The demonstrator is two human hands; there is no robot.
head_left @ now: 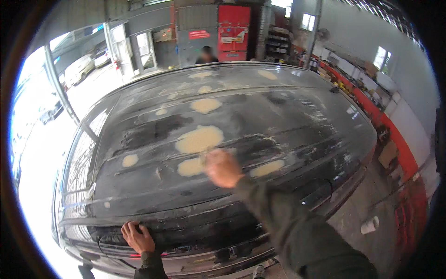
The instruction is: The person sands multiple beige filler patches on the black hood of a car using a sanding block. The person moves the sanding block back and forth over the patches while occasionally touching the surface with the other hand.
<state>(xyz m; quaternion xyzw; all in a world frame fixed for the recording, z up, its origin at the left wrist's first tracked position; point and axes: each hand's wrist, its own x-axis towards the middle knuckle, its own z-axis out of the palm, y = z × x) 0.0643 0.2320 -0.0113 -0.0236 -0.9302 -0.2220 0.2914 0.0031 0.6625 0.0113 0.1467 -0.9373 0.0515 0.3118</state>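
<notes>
The dark, dusty roof of a vehicle (260,111) spreads out before me, marked with several beige filler-like patches. My right hand (223,168), smeared by motion, is closed and low over the roof's middle. It covers the right end of one patch (189,167), just below a larger patch (200,139). A thin greyish edge shows beside its fingers, but what they hold is too blurred to name. My left hand (138,237) rests on the near edge of the roof at the lower left, its fingers bent but apart, holding nothing.
Another person (206,56) is beyond the roof's far edge. A red cabinet (233,33) stands at the back. Along the right wall runs a cluttered bench with a red front (399,153). A white cylindrical container (370,225) is on the floor at right. Parked cars show outside, left.
</notes>
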